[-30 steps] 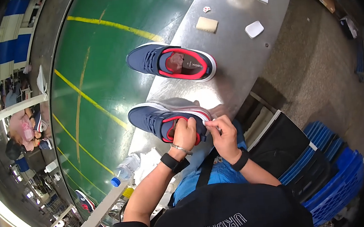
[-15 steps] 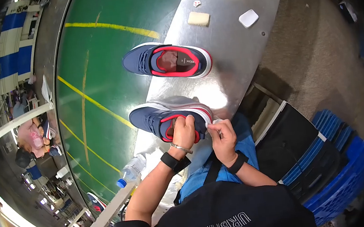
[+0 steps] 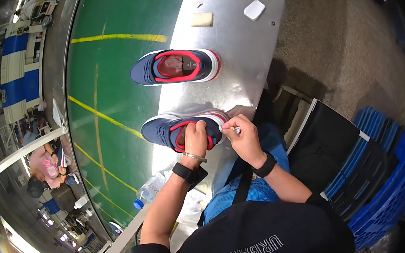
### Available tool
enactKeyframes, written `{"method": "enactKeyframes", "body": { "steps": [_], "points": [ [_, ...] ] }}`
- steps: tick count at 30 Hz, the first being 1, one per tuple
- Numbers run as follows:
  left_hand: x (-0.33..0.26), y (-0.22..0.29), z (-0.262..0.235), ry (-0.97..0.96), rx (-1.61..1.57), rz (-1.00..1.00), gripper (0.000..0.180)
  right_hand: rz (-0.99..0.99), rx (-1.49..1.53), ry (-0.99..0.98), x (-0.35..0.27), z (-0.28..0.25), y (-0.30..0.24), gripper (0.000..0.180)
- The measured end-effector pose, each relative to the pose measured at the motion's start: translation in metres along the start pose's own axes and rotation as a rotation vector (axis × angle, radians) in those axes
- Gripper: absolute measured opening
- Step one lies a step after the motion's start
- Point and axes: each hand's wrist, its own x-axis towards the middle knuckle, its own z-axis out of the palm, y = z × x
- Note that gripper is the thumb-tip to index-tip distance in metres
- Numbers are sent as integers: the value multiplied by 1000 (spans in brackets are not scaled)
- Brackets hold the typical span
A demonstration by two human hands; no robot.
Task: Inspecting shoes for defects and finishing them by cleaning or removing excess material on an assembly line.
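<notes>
A navy sneaker [image 3: 155, 131] with red lining and a white sole lies tilted on the metal bench top, toe to the left. My left hand [image 3: 195, 141] is closed on its collar, fingers hooked into the opening. At the heel, my right hand [image 3: 245, 140] pinches a small white wad [image 3: 222, 129] against the shoe's back edge; whether it is cloth or paper I cannot tell. The matching sneaker [image 3: 143, 69] stands upright farther off, toe also left, with crumpled paper inside it. Neither hand touches that one.
Beyond the shoes lie a cream block [image 3: 202, 19] and a small white dish [image 3: 254, 10]. A clear bottle with a blue cap [image 3: 138, 203] is by my left forearm. Left runs a green surface [image 3: 111, 72] with yellow lines. Blue crates [image 3: 395, 194] stand at right.
The view has shifted, so the bench things sit farther left. My left hand keeps its hold on the sneaker, and my right hand stays at the heel with the white wad.
</notes>
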Motion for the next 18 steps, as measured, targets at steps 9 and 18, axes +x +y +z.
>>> {"method": "enactKeyframes", "body": {
  "steps": [9,18],
  "points": [
    [11,-25,5,34,-222,-159,22,-178,-2,61,10,2,2,3],
    [8,-27,1,-18,-128,-82,28,-61,44,19,-31,-24,3,4]
  ]
}}
